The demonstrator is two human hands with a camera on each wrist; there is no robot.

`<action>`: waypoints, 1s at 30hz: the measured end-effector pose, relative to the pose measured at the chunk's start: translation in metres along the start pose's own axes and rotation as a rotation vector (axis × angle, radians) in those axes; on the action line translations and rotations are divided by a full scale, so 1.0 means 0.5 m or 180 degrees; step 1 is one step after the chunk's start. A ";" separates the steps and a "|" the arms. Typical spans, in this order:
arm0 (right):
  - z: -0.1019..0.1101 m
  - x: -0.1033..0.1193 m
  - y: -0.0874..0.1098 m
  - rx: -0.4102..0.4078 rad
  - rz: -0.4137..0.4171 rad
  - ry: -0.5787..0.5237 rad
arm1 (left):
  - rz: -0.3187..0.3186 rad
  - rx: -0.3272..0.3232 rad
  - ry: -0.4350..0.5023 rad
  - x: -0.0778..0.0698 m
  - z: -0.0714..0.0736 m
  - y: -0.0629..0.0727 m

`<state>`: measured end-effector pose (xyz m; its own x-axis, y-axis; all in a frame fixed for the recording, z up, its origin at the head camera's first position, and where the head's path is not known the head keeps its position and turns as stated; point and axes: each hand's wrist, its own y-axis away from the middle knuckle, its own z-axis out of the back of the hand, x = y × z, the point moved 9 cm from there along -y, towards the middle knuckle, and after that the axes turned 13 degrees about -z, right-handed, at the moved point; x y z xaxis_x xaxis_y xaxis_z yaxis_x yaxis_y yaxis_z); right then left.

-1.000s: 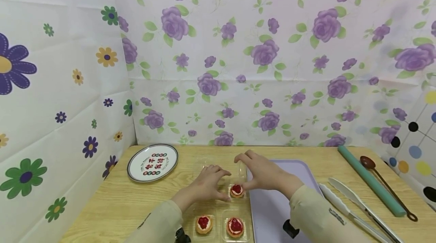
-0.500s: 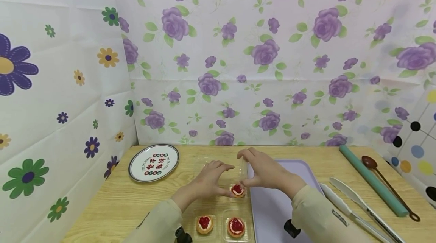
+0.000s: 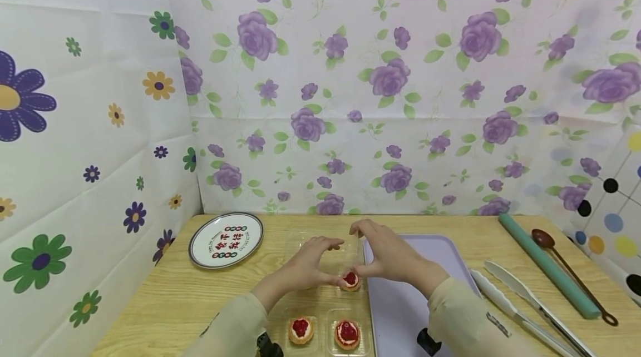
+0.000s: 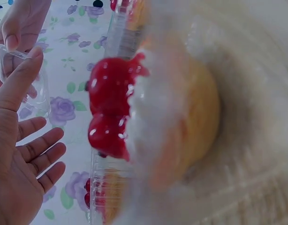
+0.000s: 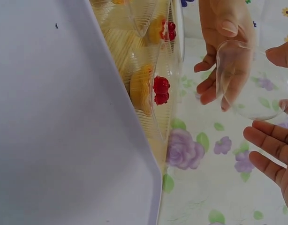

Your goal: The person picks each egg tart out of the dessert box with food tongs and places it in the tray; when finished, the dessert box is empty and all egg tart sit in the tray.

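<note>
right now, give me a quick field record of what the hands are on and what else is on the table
left hand: thumb and forefinger pinch the clear lid
right hand: thumb and forefinger pinch the same clear lid from the other side
clear lid: raised above the far tart
tarts: three, red-topped, in a clear plastic tray; far one, near two
purple tray: right of the plastic tray
plate: far left
tongs, green roller, spoon: right side

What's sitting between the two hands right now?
In the head view, a red-topped tart sits between left hand and right hand; both wrist views show a clear plastic lid held up between the fingertips.
</note>
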<state>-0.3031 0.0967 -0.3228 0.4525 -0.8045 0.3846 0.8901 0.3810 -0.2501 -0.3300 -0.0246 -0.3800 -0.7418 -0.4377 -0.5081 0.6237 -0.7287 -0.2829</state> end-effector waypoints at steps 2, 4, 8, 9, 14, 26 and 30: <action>-0.001 -0.001 0.001 0.0010 -0.0014 -0.0041 | 0.0002 -0.0042 0.0098 0.001 0.002 0.001; -0.003 -0.002 0.001 0.0021 -0.0022 -0.0074 | 0.0000 -0.0081 0.0190 0.001 0.004 0.002; -0.005 -0.006 0.001 0.0063 -0.0053 -0.0132 | 0.0043 -0.0122 0.0334 0.005 0.010 0.003; -0.005 -0.007 0.001 0.0074 -0.0061 -0.0148 | 0.0053 -0.0123 0.0342 0.006 0.011 0.003; -0.003 -0.011 -0.001 0.0076 -0.0031 -0.0155 | 0.0064 -0.0163 0.0219 0.006 0.024 0.001; 0.005 -0.019 -0.006 0.0090 -0.0167 -0.0055 | -0.0104 -0.0337 -0.0120 -0.002 0.057 -0.009; -0.003 -0.025 -0.011 0.0139 -0.0187 0.0037 | -0.0104 -0.0364 -0.0134 -0.002 0.064 -0.009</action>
<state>-0.3136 0.1041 -0.3275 0.3990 -0.8312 0.3872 0.9167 0.3523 -0.1884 -0.3398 -0.0377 -0.3521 -0.7704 -0.4382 -0.4631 0.6213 -0.6792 -0.3908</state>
